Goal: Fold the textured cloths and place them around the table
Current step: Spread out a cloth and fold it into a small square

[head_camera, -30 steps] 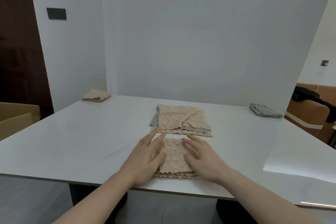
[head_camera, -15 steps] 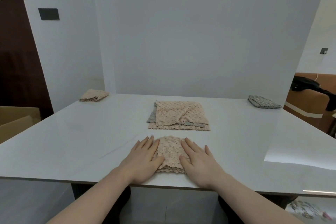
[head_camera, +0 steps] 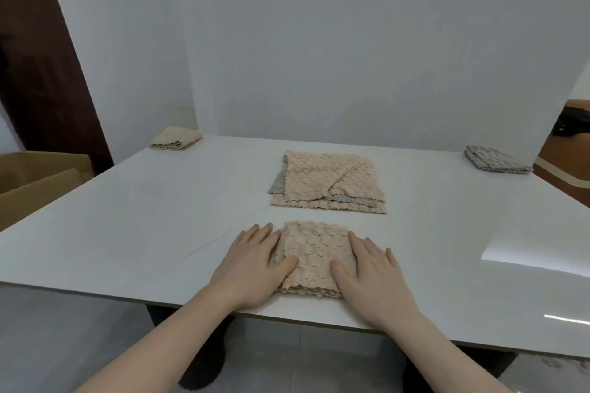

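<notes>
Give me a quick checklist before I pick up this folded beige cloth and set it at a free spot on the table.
1. Folded cloth squared, layers aligned: ok.
2. Left hand and right hand flank it, flat, not yet gripping: ok.
3. Cloth fully on table, though close to the near edge: ok.
4. Far-left corner taken by beige cloth, far-right by grey cloth: not ok as targets.
5. Near corners free: ok.
6. Centre pile folded: not ok.
</notes>
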`<state>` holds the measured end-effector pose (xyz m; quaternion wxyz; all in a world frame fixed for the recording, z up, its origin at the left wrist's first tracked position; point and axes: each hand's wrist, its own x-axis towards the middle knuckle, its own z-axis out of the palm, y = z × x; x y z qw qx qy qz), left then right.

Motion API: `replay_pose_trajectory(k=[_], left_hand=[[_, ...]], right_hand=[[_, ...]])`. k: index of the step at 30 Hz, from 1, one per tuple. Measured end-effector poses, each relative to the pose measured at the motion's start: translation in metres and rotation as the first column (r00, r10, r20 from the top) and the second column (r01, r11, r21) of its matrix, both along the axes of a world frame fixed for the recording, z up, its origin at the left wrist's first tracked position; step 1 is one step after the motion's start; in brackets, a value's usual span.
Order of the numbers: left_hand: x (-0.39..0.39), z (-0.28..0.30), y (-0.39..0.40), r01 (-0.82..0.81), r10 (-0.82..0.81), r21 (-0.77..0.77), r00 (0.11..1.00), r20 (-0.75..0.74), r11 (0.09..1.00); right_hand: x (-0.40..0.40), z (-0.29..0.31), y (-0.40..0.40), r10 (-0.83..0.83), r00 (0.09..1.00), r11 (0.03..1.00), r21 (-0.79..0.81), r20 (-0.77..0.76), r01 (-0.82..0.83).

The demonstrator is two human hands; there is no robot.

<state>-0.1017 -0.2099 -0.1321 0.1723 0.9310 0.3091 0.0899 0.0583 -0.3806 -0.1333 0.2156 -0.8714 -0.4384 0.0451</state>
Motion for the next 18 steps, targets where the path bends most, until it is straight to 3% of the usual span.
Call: replay_pose_trajectory(k=[6,10,14,18], left_hand=[[0.0,-0.003,0.004,-0.002,0.005,-0.03,0.996,0.094,1.0],[0.0,-0.001,0.006,-0.013,0.021,-0.054,0.988,0.155,0.998],[0.004,0.005,0.008,-0.057,0.089,-0.209,0.985,0.148,0.976],[0.009,0.034,-0.005,-0.129,0.164,-0.443,0.986,0.042,0.887]], right_hand=[[0.002,0.007,-0.003,0.002,0.992,0.995,0.103,-0.124,0.011],[0.006,0.01,-0.002,-0.081,0.94,0.976,0.167,-0.331,0.143],[0.008,0.024,0.005,-0.161,0.894,0.979,0.05,-0.419,0.199],[0.015,0.065,0.008,-0.205,0.777,0.979,-0.117,-0.596,0.168]])
